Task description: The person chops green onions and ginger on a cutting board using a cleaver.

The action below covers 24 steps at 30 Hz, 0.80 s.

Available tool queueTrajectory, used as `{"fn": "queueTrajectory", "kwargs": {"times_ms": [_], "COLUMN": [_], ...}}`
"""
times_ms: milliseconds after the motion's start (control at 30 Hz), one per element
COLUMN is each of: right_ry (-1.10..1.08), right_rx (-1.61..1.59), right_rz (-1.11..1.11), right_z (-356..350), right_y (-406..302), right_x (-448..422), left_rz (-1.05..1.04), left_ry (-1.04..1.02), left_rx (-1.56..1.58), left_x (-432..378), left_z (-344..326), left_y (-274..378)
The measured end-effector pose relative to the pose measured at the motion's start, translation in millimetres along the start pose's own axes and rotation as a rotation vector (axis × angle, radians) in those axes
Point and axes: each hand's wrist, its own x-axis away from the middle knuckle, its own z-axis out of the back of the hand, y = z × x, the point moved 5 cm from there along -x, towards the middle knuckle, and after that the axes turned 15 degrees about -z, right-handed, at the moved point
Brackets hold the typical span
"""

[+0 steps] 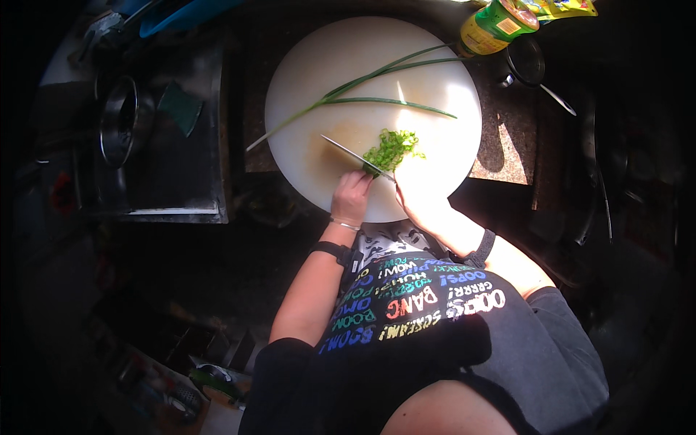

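A round white cutting board (348,54) lies in front of me. My right hand (418,196), washed out by bright sunlight, grips a kitchen knife (348,150) whose blade points to the upper left. Close against the blade, my left hand (352,193) has its fingers curled around green onion stalks (370,171), mostly hidden by the fingers and knife. Chopped green onion (392,149) is heaped on the blade's right side. Across the upper part of the board stretches a whole green onion (326,100), its white end past the left rim and its leaves fanning right.
A green and yellow container (497,28) stands by the board's upper right rim. Beyond it is a small dark pan (526,62) with a metal handle. On the left, a metal bowl (118,122) and a green cloth or pad (182,107) sit in a dark basin (201,179).
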Motion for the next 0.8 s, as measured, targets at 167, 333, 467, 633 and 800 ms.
{"fn": "queueTrajectory", "kwargs": {"times_ms": [167, 333, 467, 633, 800], "right_ry": [0.004, -0.02, 0.138, -0.047, -0.032], "right_rx": [-0.024, -0.059, 0.018, 0.03, 0.029], "right_rz": [-0.001, 0.014, 0.109, 0.049, 0.052], "right_z": [-7.8, -2.2, 0.4, -0.7, 3.5], "right_y": [-4.5, -3.2, -9.0, -20.2, -14.0], "right_x": [-7.1, -8.6, -2.5, -18.1, -13.0], "left_rz": [-0.008, 0.0, 0.008, 0.0, 0.0], "left_ry": [-0.009, 0.012, 0.017, -0.002, -0.006], "left_rx": [-0.001, -0.005, -0.001, 0.003, -0.016], "left_x": [-1.4, 1.7, 1.8, 3.2, 5.3], "left_z": [2.0, 3.6, 3.1, 2.8, 1.8], "left_y": [1.3, -1.7, -0.8, 1.2, 0.8]}}
